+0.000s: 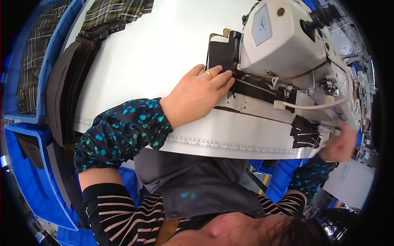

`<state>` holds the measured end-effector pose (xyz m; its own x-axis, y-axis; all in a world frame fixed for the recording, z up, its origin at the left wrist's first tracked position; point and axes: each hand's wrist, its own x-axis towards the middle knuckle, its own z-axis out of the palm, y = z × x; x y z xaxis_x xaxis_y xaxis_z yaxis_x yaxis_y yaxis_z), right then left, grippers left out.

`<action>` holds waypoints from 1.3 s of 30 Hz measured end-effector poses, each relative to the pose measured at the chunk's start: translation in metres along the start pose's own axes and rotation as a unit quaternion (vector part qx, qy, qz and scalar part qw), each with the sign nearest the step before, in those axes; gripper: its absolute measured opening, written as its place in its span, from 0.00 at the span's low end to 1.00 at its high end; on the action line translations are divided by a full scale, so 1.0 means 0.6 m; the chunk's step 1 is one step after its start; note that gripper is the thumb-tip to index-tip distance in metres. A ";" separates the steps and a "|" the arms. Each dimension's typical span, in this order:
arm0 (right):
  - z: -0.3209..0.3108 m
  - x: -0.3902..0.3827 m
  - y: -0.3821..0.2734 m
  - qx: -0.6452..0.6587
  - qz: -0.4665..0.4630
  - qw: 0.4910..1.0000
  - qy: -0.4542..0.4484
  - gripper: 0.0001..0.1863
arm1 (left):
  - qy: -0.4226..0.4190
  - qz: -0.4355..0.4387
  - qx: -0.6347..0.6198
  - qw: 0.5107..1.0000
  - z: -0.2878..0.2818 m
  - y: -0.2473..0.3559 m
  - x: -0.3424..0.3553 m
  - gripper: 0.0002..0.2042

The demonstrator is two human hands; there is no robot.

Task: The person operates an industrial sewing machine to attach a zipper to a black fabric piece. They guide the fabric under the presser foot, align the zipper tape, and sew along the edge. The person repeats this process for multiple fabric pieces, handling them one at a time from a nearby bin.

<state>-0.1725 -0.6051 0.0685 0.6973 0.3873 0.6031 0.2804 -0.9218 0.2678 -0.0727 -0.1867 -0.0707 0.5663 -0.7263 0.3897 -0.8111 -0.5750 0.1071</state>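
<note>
My left hand (201,92), with a ring on one finger, lies flat with its fingers stretched out on dark fabric at the left end of the sewing machine (283,37). A black piece (220,55) stands out beyond the fingertips. From there a dark fabric strip (262,91) runs right, under the machine's head. My right hand (340,143) is smeared by motion at the table's right end; its fingers cannot be made out. Just left of it, small dark fabric pieces (305,133) with pale lines lie near the table's front edge.
A white table (135,53) has a ruler strip (213,144) along its front. Stacked dark fabric panels (67,82) hang over its left edge, with plaid pieces (113,14) behind. Blue bins (37,176) stand at the left, one holding plaid cloth (35,61).
</note>
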 end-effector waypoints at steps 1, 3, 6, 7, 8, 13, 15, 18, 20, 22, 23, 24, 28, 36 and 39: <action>-0.021 -0.012 0.096 -0.056 0.085 0.993 0.062 0.13 | -0.003 -0.001 0.006 1.000 -0.001 0.001 0.001 0.23; -0.028 -0.050 0.313 -0.131 0.251 0.952 0.113 0.17 | -0.012 -0.003 0.010 1.000 0.002 0.005 0.005 0.23; -0.037 -0.160 0.593 -0.141 0.370 0.918 0.037 0.24 | -0.011 0.008 0.008 1.000 0.012 0.005 0.011 0.23; -0.067 -0.196 0.644 -0.155 0.364 0.918 0.017 0.25 | 0.004 0.011 -0.001 1.000 0.014 0.001 0.005 0.22; -0.127 -0.199 0.680 -0.180 0.351 0.919 -0.004 0.27 | 0.028 0.011 -0.024 0.999 0.018 -0.009 -0.007 0.22; 0.074 -0.302 0.488 -0.064 0.475 0.869 0.127 0.30 | 0.007 0.005 -0.008 1.000 0.008 0.001 0.007 0.21; 0.035 -0.338 0.471 -0.065 0.494 0.851 0.167 0.31 | 0.000 0.002 -0.028 1.000 0.008 -0.001 0.009 0.19; 0.030 -0.318 0.455 0.075 0.538 0.812 0.215 0.30 | 0.001 -0.002 -0.023 1.000 0.010 -0.002 0.006 0.19; 0.060 -0.268 0.438 0.124 0.541 0.802 0.221 0.30 | -0.002 -0.008 0.002 1.000 0.008 -0.002 0.002 0.19; 0.023 -0.271 0.498 0.113 0.574 0.797 0.146 0.30 | 0.011 0.000 0.006 1.000 0.012 -0.003 0.000 0.19; -0.037 -0.282 0.559 0.071 0.542 0.830 0.113 0.30 | 0.021 0.002 -0.012 1.000 0.015 -0.005 -0.002 0.19; -0.100 -0.279 0.604 0.027 0.506 0.859 0.077 0.31 | 0.032 0.002 -0.033 0.999 0.018 -0.008 -0.006 0.19; 0.035 -0.260 0.578 0.193 0.644 0.736 0.079 0.35 | -0.015 -0.019 0.014 1.000 0.004 0.008 0.005 0.20; -0.060 -0.228 0.632 0.007 0.575 0.817 -0.031 0.32 | 0.007 -0.018 -0.025 0.999 0.016 0.001 -0.002 0.21; -0.025 -0.243 0.596 -0.004 0.551 0.835 0.006 0.31 | 0.009 -0.016 -0.006 1.000 0.015 0.003 -0.001 0.21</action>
<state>-0.1838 -0.9909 0.0880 0.5226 -0.6945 0.4945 -0.5312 -0.7189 -0.4483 -0.0731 -0.1908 -0.0789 0.5888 -0.7013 0.4019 -0.7948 -0.5927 0.1302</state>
